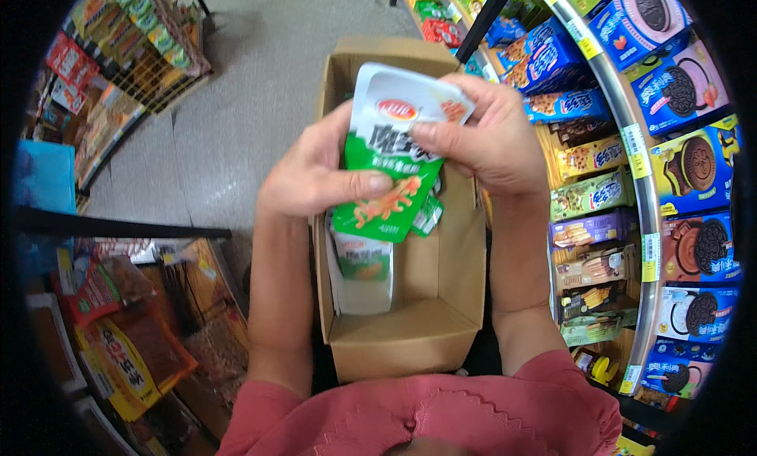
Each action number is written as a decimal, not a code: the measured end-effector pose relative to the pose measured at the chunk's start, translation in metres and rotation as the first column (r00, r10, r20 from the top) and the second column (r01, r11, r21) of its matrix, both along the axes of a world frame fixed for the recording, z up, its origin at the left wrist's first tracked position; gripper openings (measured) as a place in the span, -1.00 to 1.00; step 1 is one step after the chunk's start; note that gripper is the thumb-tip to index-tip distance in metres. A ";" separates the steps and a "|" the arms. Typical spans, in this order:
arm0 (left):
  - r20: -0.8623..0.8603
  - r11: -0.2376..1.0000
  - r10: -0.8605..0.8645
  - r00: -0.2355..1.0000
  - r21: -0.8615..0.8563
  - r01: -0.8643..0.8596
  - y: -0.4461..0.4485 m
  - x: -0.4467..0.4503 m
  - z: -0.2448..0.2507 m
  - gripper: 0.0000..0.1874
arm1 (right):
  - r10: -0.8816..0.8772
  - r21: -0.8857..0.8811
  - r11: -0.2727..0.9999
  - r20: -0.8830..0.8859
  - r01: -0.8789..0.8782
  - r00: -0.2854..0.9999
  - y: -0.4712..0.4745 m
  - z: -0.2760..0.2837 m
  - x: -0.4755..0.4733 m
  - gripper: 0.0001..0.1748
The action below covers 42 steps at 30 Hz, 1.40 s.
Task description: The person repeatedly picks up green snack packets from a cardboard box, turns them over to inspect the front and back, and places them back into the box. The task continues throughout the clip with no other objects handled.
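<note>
A green and white snack pouch (384,187) is held up between my two hands, its printed front facing me. My left hand (325,169) grips its lower left edge, thumb across the front. Near the top right corner, my right hand (497,134) pinches it with the thumb on the front. Below the pouch stands an open cardboard box (458,267). Inside it, against the left wall, lies a white and green packet (365,273). A smaller green packet (429,216) shows behind the held pouch, partly covered by it.
On the right, curved-looking shelves (641,219) with price tags hold Oreo boxes (698,246) and several biscuit packs (591,194). At left stand a wire display rack (159,80) and a stand with bagged snacks (127,361). Grey floor (260,54) runs between them. A black post (488,21) rises beside the box.
</note>
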<state>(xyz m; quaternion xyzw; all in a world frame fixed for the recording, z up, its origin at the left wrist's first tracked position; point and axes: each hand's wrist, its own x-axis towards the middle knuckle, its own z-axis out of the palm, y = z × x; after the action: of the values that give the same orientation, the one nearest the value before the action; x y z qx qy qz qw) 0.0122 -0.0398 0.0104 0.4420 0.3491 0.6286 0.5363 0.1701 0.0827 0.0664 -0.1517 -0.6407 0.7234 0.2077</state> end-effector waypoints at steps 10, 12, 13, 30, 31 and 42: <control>-0.106 0.967 0.062 0.992 0.253 -0.034 -0.015 -0.034 0.002 0.02 | -0.044 -0.073 0.995 0.250 0.064 0.967 -0.056 -0.018 0.028 -0.89; -0.083 0.961 0.109 0.991 0.263 -0.084 -0.018 -0.038 0.003 -0.01 | 0.018 -0.057 0.998 0.364 0.003 0.931 -0.065 -0.032 0.027 -0.89; -0.071 0.958 0.130 0.989 0.266 -0.107 -0.020 -0.039 0.003 -0.03 | 0.063 -0.088 0.996 0.411 -0.029 0.910 -0.069 -0.038 0.025 -0.88; 0.049 0.946 0.170 0.984 0.273 -0.177 -0.022 -0.043 -0.004 -0.46 | -0.067 0.539 0.825 0.393 -0.170 0.917 -0.099 -0.070 0.040 -0.85; 0.050 0.945 0.173 0.984 0.274 -0.180 -0.022 -0.043 -0.005 -0.47 | -0.055 0.580 0.788 0.401 -0.207 0.915 -0.099 -0.070 0.040 -0.85; -0.016 0.961 0.211 0.977 0.186 -0.204 -0.019 -0.050 -0.012 -0.42 | -0.275 0.862 0.502 0.239 -0.073 0.931 -0.038 -0.043 0.020 -0.78</control>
<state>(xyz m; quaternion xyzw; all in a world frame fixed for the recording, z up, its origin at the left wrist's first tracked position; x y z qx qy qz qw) -0.0382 -0.0593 -0.0011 0.4617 0.3437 0.7027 0.4182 0.1903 0.0446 0.0239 -0.1912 -0.9295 0.2576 0.1821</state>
